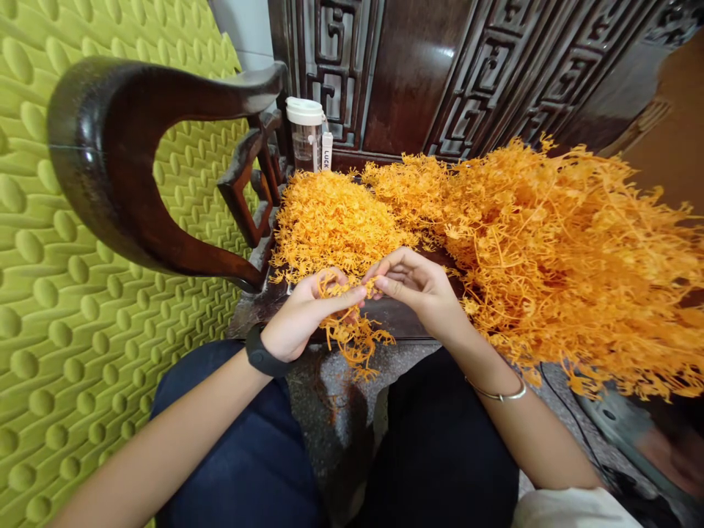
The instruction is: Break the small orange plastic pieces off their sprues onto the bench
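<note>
My left hand [308,312], with a black band at the wrist, is closed on an orange plant sprig [357,341] whose curly strands hang below the fingers. Thumb and fingers of my right hand [415,286] pinch the sprig's upper end, close against the left thumb. Just beyond both hands lies a heap of short orange sprigs [335,220] on the dark wooden seat [396,315]. To the right, a large bundle of long orange stems [566,257] spreads past the seat's edge. Part of the held sprig is hidden behind my fingers.
A curved dark wooden armrest [110,147] rises at the left, before a yellow-green textured wall [33,293]. Behind the heap stands a clear cup with a white lid [305,110]. Carved wooden panels [418,73] close off the back. A thin black cable [572,418] runs along the floor at right.
</note>
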The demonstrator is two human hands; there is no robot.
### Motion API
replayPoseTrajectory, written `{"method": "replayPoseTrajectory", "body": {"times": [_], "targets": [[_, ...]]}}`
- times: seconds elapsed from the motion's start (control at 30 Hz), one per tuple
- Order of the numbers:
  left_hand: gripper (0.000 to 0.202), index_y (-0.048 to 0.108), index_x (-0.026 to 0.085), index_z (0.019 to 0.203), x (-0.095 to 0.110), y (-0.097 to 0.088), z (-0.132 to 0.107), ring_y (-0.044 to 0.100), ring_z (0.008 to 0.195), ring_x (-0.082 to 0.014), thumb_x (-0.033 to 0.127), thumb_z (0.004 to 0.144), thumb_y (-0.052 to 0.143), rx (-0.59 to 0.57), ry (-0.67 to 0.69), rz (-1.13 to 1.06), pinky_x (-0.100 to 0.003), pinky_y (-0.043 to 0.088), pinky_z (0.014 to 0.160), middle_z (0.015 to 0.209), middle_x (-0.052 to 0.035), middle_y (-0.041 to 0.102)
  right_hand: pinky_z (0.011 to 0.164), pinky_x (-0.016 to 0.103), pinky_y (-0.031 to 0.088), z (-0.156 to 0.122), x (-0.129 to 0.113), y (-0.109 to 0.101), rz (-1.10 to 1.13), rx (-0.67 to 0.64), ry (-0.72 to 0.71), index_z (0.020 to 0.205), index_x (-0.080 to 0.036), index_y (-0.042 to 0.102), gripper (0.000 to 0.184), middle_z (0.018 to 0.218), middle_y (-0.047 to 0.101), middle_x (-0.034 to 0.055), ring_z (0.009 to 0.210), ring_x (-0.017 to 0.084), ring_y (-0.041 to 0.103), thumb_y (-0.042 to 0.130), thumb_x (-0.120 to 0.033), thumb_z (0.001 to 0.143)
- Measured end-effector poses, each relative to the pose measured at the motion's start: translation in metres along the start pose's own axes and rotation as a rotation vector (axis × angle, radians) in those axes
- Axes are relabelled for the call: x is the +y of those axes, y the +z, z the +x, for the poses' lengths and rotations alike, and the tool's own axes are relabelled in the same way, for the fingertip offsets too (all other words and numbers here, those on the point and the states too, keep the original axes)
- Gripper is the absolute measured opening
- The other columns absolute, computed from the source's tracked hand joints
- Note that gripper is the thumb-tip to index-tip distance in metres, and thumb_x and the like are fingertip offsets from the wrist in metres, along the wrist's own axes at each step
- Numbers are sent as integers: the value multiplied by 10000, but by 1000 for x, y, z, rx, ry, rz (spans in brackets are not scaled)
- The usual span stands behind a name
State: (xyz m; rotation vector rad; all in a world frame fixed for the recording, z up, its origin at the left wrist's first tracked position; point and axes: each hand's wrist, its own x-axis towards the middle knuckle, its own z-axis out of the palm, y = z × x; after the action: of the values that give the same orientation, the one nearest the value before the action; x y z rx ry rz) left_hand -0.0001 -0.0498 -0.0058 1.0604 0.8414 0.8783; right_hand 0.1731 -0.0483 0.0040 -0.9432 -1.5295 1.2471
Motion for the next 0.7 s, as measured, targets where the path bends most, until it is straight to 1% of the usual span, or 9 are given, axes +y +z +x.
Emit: {"method": "replayPoseTrajectory", "body": {"times": [0.07, 0.17, 0.27, 0.37, 0.47, 0.57, 0.63, 0.7], "targets": [[248, 506, 164, 774, 0, 0, -1, 522, 561, -58, 263, 679, 712, -11, 2, 28, -202, 432, 586, 679, 48, 586, 648, 256, 496, 0, 1, 0, 4, 7, 5, 772, -191, 536, 151, 729, 581, -2, 661, 102, 566, 654, -283, 757], [265, 557, 161, 847, 0, 1, -1, 521, 567, -63, 260, 663, 721, -33, -4, 142, -206, 424, 592, 701, 42, 595, 630, 245, 497, 1, 4, 0, -36, 31, -4, 789, -191, 544, 162, 734, 572, -4, 672, 102, 565, 667, -287, 744], [225, 596, 141, 816, 1, 2, -1, 519, 568, -73, 305, 694, 690, -47, -14, 230, -215, 418, 596, 682, 26, 588, 641, 246, 501, 1, 5, 1, -69, 51, -8, 817, -191, 568, 162, 768, 589, 7, 719, 112, 571, 675, -281, 735], [221, 601, 134, 766, 2, 2, -1, 513, 563, -77, 341, 717, 663, -53, -26, 232, -220, 417, 591, 680, 15, 587, 678, 252, 502, 2, 4, 1, -58, 60, 2, 824, -192, 601, 143, 804, 612, 13, 750, 114, 581, 673, -279, 736], [192, 589, 139, 719, 0, 0, 0, 493, 555, -75, 323, 739, 637, -50, 22, 257, -212, 400, 573, 639, 25, 553, 708, 257, 497, 2, 4, 1, -46, -26, 51, 827, -186, 623, 135, 824, 628, 13, 748, 108, 592, 653, -296, 755], [198, 573, 141, 679, -2, -2, 1, 461, 536, -75, 322, 726, 638, -42, 56, 295, -211, 377, 542, 613, 31, 517, 670, 255, 492, 4, 6, 0, -78, -143, 120, 864, -183, 626, 217, 833, 641, 11, 709, 107, 593, 705, -302, 701], [221, 560, 141, 654, -3, -3, 1, 448, 533, -78, 336, 707, 650, -40, 54, 317, -215, 370, 532, 606, 30, 506, 641, 254, 488, 4, 7, -1, -77, -170, 144, 845, -179, 629, 261, 811, 651, 9, 677, 108, 590, 749, -298, 647], [224, 558, 142, 661, -3, -3, 1, 449, 542, -83, 343, 719, 638, -59, 55, 348, -219, 374, 542, 606, 29, 502, 641, 258, 489, 5, 7, -2, -32, -147, 161, 773, -170, 636, 223, 759, 658, 8, 661, 111, 595, 753, -305, 640]]}}
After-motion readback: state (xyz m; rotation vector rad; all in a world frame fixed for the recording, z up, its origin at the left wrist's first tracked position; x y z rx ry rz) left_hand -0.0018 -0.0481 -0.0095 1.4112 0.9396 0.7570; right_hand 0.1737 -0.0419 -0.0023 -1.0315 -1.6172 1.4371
